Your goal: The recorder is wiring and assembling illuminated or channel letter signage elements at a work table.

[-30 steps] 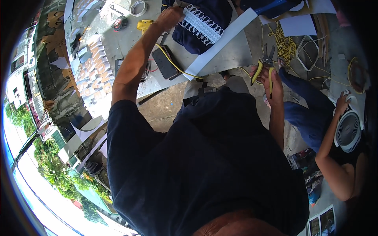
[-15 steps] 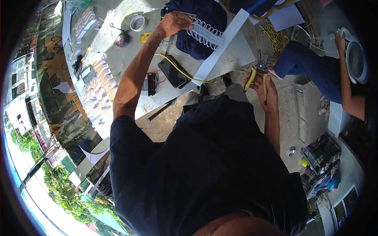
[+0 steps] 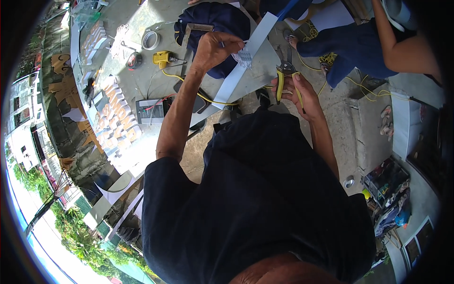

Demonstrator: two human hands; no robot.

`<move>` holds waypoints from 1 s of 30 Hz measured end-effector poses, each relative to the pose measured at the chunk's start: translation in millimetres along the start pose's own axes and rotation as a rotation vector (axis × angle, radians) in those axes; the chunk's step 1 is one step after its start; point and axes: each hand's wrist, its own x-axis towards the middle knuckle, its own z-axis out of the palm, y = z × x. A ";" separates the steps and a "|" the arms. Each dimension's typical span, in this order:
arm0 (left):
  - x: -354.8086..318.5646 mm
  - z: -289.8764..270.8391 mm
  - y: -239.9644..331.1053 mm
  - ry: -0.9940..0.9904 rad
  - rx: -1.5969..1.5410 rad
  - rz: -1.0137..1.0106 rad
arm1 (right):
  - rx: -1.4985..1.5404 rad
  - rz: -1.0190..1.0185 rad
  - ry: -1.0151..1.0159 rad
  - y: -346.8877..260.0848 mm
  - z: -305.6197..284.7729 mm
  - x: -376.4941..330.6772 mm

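My left hand (image 3: 215, 49) is closed in a pinch over the table. At its fingertips is a bundle of small white modules joined by looped white wire (image 3: 243, 57), partly hidden and blurred. My right hand (image 3: 308, 98) holds yellow-handled pliers (image 3: 286, 68) with the jaws pointing away from me and spread apart. The pliers are right of the bundle and apart from it. Behind the bundle lies a dark navy cloth item (image 3: 222, 19), with a metal square (image 3: 201, 27) on it. A long white strip (image 3: 261, 35) slants across the table beside the bundle.
White cut-out letters (image 3: 118, 111) cover the table's left side. Around my left arm are a black power supply (image 3: 150, 111), a partly covered phone (image 3: 202, 100), a yellow corded device (image 3: 162, 58) and a tape roll (image 3: 151, 40). Another person's navy-clad leg (image 3: 347, 49) is at right, near yellow cord (image 3: 364, 85).
The bundle was stretched lengthwise below my left fingers and now looks shorter, end-on. My right hand and the pliers have shifted left and farther from me. The other person has changed position.
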 end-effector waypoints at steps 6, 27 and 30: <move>-8.5 45.1 47.7 0.160 0.112 0.128 | -0.001 0.012 -0.025 -17.3 -6.2 -7.1; 5.0 141.2 112.9 -0.164 -0.310 -0.071 | -0.309 -0.131 0.276 -40.3 -26.2 -76.3; 5.4 149.6 114.5 -0.185 -0.274 -0.078 | -0.341 -0.121 0.299 -41.0 -27.7 -82.6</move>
